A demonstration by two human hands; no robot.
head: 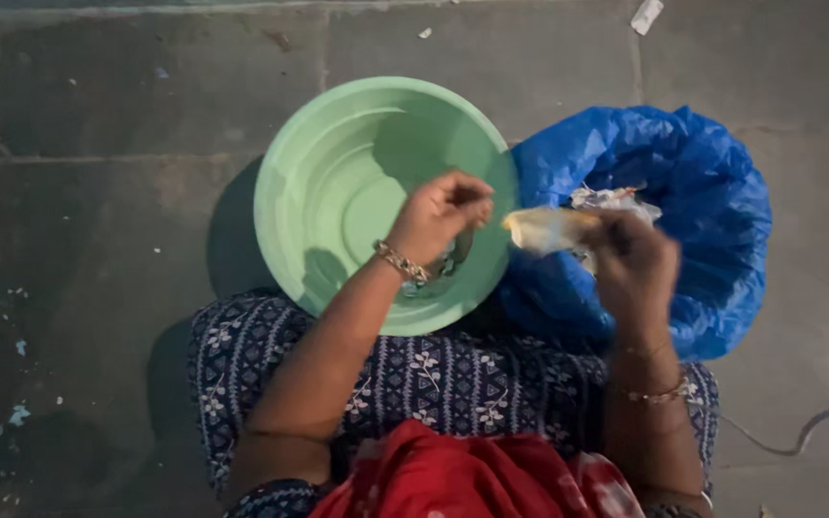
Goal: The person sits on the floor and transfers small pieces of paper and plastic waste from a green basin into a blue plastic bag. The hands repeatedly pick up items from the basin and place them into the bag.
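My left hand (441,216) hovers over the right side of a light green plastic basin (338,182), fingers pinched together on a thin dark strip that hangs down from them. My right hand (633,264) is blurred and grips a pale yellowish piece of food (544,228), held between the basin and a blue plastic bag (702,192). Both wrists wear bracelets. Something small and glinting lies in the basin just under my left wrist; what it is I cannot tell.
The blue bag sits open on the stone floor at right, with pale scraps (616,200) inside. My lap, in dark blue patterned cloth (453,379) with red fabric (453,480), is below. A thin cable (798,436) lies at lower right.
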